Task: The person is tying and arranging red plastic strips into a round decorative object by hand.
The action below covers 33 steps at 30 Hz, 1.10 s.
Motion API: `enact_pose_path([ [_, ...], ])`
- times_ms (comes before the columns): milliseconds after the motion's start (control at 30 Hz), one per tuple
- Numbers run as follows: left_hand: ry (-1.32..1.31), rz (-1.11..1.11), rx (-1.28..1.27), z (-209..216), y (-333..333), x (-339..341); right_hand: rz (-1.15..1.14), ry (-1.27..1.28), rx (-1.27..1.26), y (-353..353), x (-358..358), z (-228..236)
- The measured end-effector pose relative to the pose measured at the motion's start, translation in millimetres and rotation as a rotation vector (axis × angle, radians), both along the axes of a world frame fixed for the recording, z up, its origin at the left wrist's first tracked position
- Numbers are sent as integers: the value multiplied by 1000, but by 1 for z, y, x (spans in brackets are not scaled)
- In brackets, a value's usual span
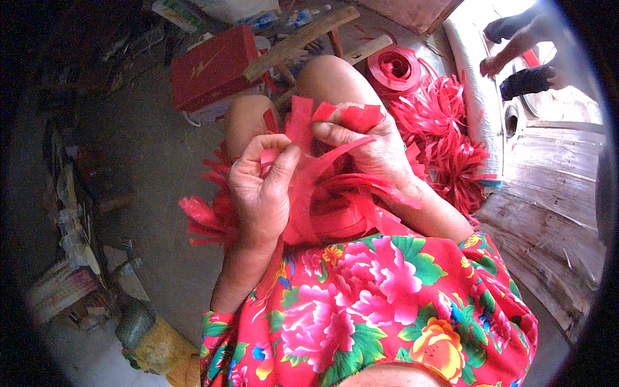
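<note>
My left hand (pixel 265 184) is closed in a pinch on a red strip, thumb against the curled fingers, and only a small end of the strip shows. Level with it on the right, my right hand (pixel 374 145) grips a folded red strip (pixel 362 119) between thumb and fingers. A wide red strip (pixel 300 122) stands up in the gap between my hands. Beneath them, a loose bunch of red strips (pixel 329 216) covers my lap, its cut ends spreading out to the left. The strips look like thin, flat plastic ribbon.
A roll of red ribbon (pixel 394 69) lies beyond my right knee, near fringed red bundles (pixel 445 129). Past my knees are a red box (pixel 213 68) and a wooden board (pixel 300 42). Another person (pixel 525 55) is at the upper right. Clutter lines the left side.
</note>
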State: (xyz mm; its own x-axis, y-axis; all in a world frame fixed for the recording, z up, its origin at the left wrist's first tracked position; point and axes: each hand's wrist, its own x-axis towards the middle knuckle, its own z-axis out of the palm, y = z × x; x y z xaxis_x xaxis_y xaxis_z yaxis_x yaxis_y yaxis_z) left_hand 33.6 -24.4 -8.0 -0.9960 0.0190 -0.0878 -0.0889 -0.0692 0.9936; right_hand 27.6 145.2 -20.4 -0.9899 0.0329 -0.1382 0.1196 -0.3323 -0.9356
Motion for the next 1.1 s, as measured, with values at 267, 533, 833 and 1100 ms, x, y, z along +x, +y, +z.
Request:
enact_pose_path([
  [267,12,-7,31,-7,-6,0,-65,-35,-45,1,2,-3],
  [533,-48,-169,96,6,10,1,57,-41,-89,4,3,7],
  [833,16,-152,49,-2,1,-1,86,-68,-235,-2,-1,26],
  [1100,92,-133,-12,-3,-2,-2,168,47,-115,4,-5,1],
])
